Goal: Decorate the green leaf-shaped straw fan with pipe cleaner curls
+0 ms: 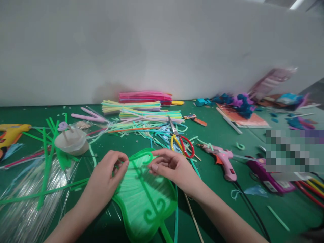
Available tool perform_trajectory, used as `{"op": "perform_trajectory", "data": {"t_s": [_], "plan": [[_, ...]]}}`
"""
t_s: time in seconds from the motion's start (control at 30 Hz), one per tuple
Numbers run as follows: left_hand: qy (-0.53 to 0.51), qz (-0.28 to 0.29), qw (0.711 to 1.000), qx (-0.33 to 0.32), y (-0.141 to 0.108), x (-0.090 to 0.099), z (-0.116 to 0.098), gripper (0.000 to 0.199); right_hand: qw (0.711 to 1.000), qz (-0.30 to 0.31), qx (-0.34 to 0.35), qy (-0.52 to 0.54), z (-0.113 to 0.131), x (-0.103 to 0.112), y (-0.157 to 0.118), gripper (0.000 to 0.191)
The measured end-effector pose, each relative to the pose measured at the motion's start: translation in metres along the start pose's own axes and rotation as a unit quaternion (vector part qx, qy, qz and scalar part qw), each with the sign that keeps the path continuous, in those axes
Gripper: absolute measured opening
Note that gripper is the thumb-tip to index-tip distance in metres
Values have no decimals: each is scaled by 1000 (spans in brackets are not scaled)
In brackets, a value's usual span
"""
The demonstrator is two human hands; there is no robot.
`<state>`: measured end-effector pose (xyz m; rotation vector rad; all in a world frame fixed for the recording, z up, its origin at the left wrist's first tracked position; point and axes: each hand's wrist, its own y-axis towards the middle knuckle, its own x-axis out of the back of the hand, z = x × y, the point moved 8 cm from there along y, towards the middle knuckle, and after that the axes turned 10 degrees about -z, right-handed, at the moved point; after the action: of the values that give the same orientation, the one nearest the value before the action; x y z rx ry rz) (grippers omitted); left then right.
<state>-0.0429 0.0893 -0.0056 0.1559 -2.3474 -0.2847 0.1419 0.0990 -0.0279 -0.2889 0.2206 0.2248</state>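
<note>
A green fan-shaped piece (129, 195) lies in front of me, its outline edged with fuzzy green pipe cleaner and its stem pointing down to the right. Green pipe-cleaner curls (155, 210) decorate its lower part, and another curl sits at its top edge. My left hand (110, 173) pinches the upper left rim between thumb and forefinger. At the upper right, my right hand (174, 167) has bent fingers on the top curl, the forefinger along the rim. Just beyond that hand rest scissors (186, 146) with red and yellow handles.
Pipe-cleaner bundles (141, 106) lie along the wall. A pink glue gun (225, 160) with its cord is at right, a yellow glue gun (12, 133) at far left. Left of my arm are a translucent cup (72, 141) and clear plastic strips (32, 206). A wooden stick (193, 217) lies beside the fan.
</note>
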Motion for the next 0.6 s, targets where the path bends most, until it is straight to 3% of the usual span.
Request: {"op": "perform_trajectory", "data": {"t_s": [0.4,0.6], "plan": [[-27,4,996,81,-4,-1,11,29,1000,-24,10,5,0,3,0,35],[-22,-18,998,51,-3,1,7,27,1000,-29,-3,8,0,3,-2,38]]}}
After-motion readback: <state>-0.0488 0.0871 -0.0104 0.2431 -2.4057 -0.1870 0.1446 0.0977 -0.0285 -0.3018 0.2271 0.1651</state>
